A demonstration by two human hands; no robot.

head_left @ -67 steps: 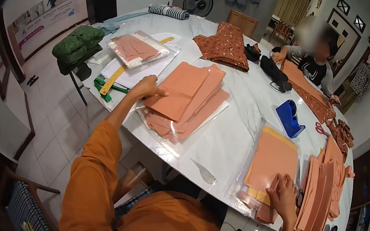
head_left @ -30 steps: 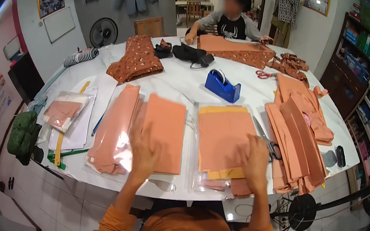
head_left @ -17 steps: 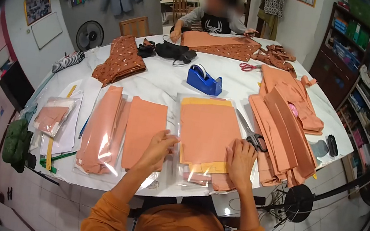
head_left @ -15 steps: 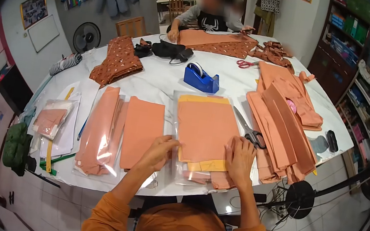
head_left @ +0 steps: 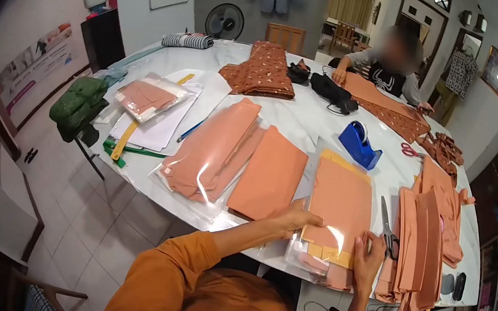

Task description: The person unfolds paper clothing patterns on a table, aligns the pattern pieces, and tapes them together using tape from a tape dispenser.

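In front of me lies a clear plastic bag (head_left: 304,257) with a folded orange fabric piece (head_left: 342,197) and yellow paper (head_left: 344,258) showing under its glare. My left hand (head_left: 297,219) is closed on the bag's left edge, thumb across the top. At the right edge, my right hand (head_left: 367,255) has its fingers curled in a pinch on the plastic. Black-handled scissors (head_left: 389,232) lie just beyond the right hand. Left of the bag is a folded orange cloth (head_left: 268,177), and beside that a bagged orange garment (head_left: 210,156).
Stacked orange pieces (head_left: 412,242) lie at the right. Beyond the bag stand a blue tape dispenser (head_left: 358,147) and brown patterned fabric (head_left: 264,72). Papers (head_left: 160,127) and a yellow ruler (head_left: 125,138) lie at the left. Another person (head_left: 389,67) sits across the table (head_left: 207,89).
My view has swung left. My hands, spread on the fabric before, now close on the bag's two side edges. Glare now shows over the fabric's lower part.
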